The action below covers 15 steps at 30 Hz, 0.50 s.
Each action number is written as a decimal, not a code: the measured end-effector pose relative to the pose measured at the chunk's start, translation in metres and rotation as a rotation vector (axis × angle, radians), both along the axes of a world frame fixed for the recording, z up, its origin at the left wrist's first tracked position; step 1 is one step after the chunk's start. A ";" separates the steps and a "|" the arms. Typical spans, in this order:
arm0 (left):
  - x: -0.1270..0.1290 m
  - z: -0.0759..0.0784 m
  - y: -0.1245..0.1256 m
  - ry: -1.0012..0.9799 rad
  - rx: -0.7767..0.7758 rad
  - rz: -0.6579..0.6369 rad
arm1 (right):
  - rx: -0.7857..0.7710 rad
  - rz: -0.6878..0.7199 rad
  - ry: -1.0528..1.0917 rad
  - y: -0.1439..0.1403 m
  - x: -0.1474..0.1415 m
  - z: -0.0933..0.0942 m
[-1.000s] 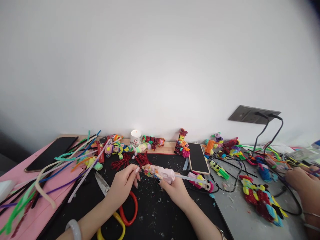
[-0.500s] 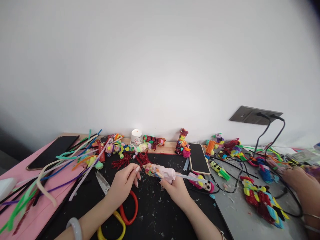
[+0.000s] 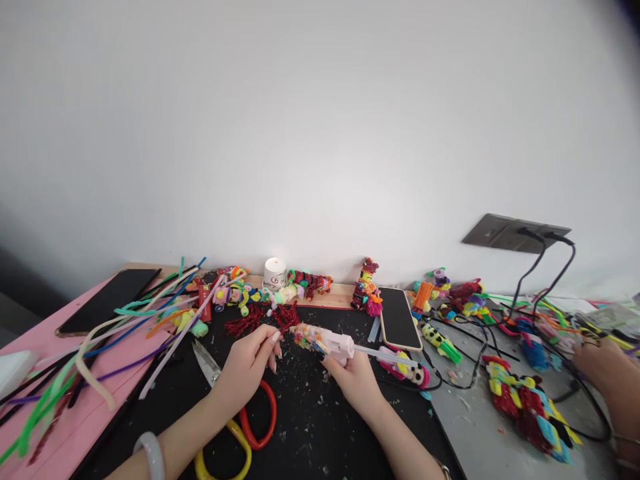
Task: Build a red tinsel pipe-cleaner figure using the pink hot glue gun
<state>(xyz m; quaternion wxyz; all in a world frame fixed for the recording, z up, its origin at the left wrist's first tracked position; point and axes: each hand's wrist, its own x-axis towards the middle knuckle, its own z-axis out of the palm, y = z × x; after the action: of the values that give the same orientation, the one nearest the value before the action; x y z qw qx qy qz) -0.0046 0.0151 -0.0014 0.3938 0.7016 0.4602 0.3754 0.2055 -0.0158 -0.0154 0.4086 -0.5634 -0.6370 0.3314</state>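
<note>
Nearest, under the left forearm, lie scissors with looped plastic handles, one yellow, one red, their steel blades pointing far-left on the black mat, which is speckled with pale scraps. A pale smooth bangle rings the left wrist.

Just beyond, the left hand is pinched shut, fingertips gripping a fuzzy red glitter pipe-cleaner piece at the nose of the glue gun. The right hand is clenched around that pink glue gun, which lies nearly level above the middle of the mat, its front crusted with coloured beads and a clear glue stick jutting from its back to the right. A small fuzzy figure lies just right of the hand, and the gun's black cord passes near it.

To the left, long limp pipe cleaners in many colours sprawl over the pink board, crowding the mat's edge. To the right, a phone lies face up, then bright fuzzy figures among tangled black cables on the grey surface. Another person's hand rests at the far right.

Farther back, a white cup and more figures stand along the wall; a second dark phone lies far left.

Against half a second ago, both hands and the gun sit a touch farther up and right; the grips are unchanged.
</note>
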 end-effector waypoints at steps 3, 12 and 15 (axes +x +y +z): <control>0.000 0.000 0.001 -0.001 0.003 0.007 | -0.015 -0.005 0.002 0.000 0.000 0.000; -0.001 0.000 0.002 -0.001 0.010 0.015 | -0.006 -0.030 -0.049 0.000 0.000 0.001; -0.002 -0.002 0.003 -0.002 0.017 0.019 | 0.012 -0.035 -0.066 0.001 0.000 0.000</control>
<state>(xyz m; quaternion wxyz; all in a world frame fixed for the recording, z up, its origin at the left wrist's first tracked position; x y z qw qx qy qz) -0.0064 0.0184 -0.0031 0.3847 0.7003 0.4632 0.3835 0.2053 -0.0152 -0.0152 0.3965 -0.5826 -0.6422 0.3015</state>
